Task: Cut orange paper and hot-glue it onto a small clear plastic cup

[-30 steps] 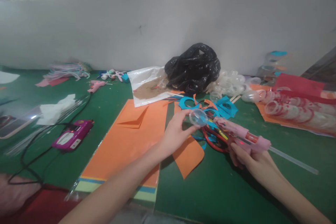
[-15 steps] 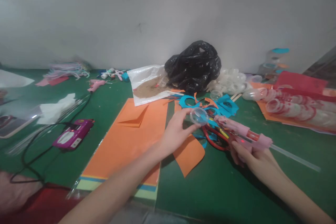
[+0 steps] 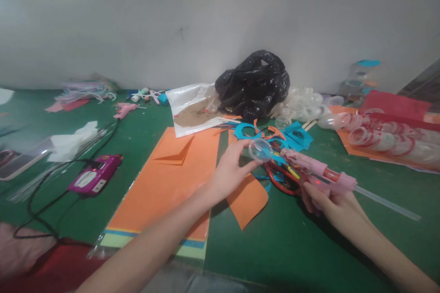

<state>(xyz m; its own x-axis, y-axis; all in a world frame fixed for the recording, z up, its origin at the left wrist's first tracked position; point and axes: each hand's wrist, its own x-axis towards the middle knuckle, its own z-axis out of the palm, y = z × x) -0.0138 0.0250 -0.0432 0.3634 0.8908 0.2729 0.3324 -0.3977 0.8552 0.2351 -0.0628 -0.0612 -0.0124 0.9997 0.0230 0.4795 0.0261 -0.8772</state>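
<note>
— Over the green table (image 3: 292, 247), head view: report each grip.

— Left hand (image 3: 228, 171): thumb and fingertips pinched on a clear cup (image 3: 260, 150), held above the scissors (image 3: 280, 183) and the blue scraps (image 3: 298, 136). Right hand (image 3: 326, 201): wrapped round the handle of the gun (image 3: 314, 169). The nozzle points at the cup from my right. I cannot tell whether it touches the wall, because the frame is blurred there.

— How should this step be handled?

— My judgement:
1. Pinch the cup by its edge only, with fingertips away from the nozzle.
2. Hold the cup fixed and move the gun, not both.
3. Squeeze lightly, since a small bead is likely enough on so small a part.
4. Let the glue meet the plastic rather than the hot tip, as a thin wall may soften.
5. Leave the stick (image 3: 388, 203) at the rear free to feed.

— Materials and shapes?

— Cup: thin, clear, glossy and round. Gun: pink body, with a red light showing on its side. Stick: straight, translucent rod. Scissors: red loop handles. Orange paper (image 3: 172, 178): flat, matte sheets, with one corner folded. Scraps: blue paper with round holes cut out. Black bag (image 3: 254, 82) against the far wall: crinkled and shiny, with a heap of similar clear cups (image 3: 302, 105) just beside it.
</note>
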